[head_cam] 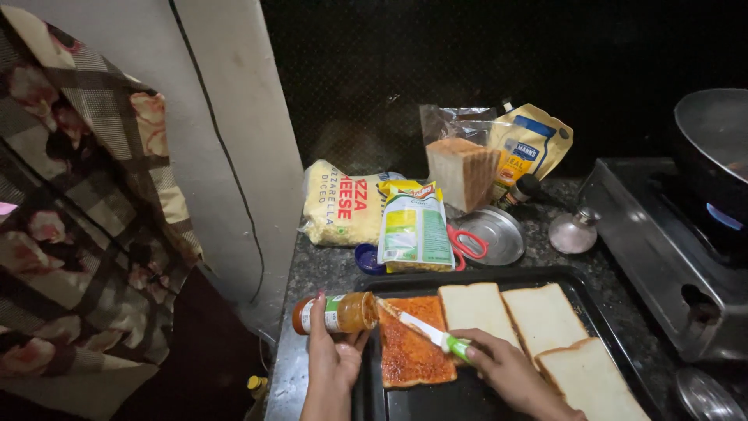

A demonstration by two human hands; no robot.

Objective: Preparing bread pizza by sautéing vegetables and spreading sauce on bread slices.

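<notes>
My left hand (333, 360) grips a small jar of orange-red sauce (336, 313), tipped on its side over the left rim of a black baking tray (580, 290). My right hand (506, 368) holds a green-handled knife (432, 334) whose blade reaches into the jar's mouth. Below the blade lies a bread slice covered with red sauce (411, 343). Three plain white bread slices (543, 317) lie to its right in the tray.
Behind the tray: a bag of diced cheese (343, 204), a green-yellow pouch (414, 226), red-handled scissors (466, 243) on a steel plate (495, 234), a bread loaf in a bag (461, 170), a yellow pouch (530, 148). A lit stove (670, 249) with pan (713, 148) stands right.
</notes>
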